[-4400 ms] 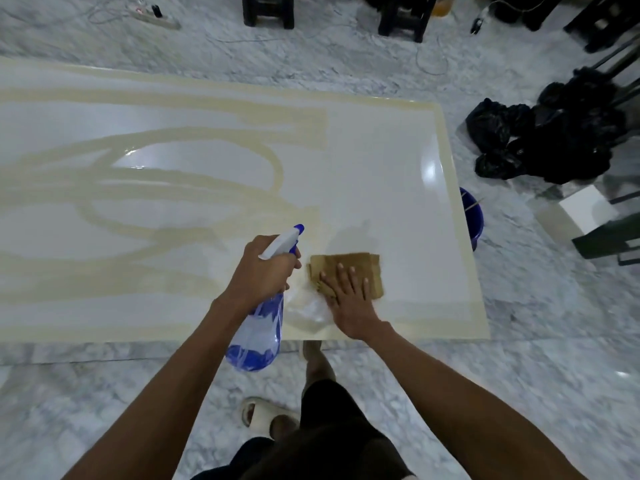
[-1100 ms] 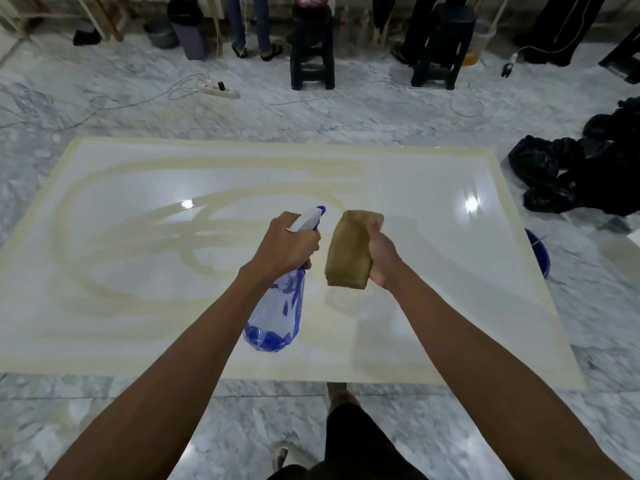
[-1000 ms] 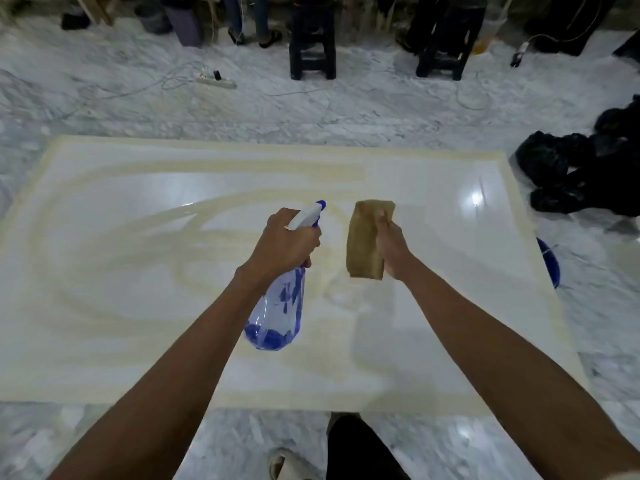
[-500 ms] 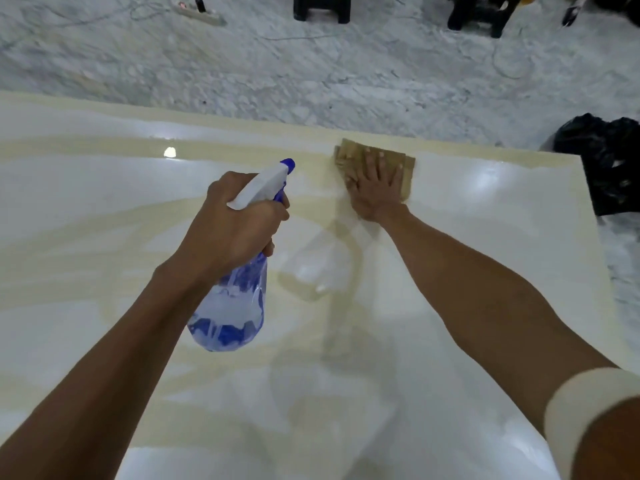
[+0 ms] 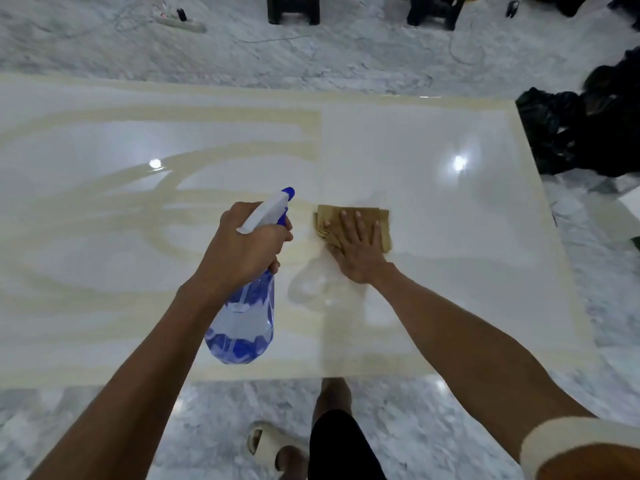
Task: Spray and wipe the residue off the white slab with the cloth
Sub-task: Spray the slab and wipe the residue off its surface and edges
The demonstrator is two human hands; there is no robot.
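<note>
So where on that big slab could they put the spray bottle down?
The widest bare patch lies right of the cloth, out to the slab's cream border. The stretch beyond the cloth up to the far edge is bare too. Left of the spray bottle nothing stands, though residue streaks cover it.

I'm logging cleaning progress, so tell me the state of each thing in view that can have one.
white slab: right part wiped clean, yellowish residue streaks across the left part.
cloth: flat on the slab under the right hand.
spray bottle: held above the slab, partly full of blue liquid.
left hand: grips the bottle's neck.
right hand: fingers straight, pressing the cloth.
</note>
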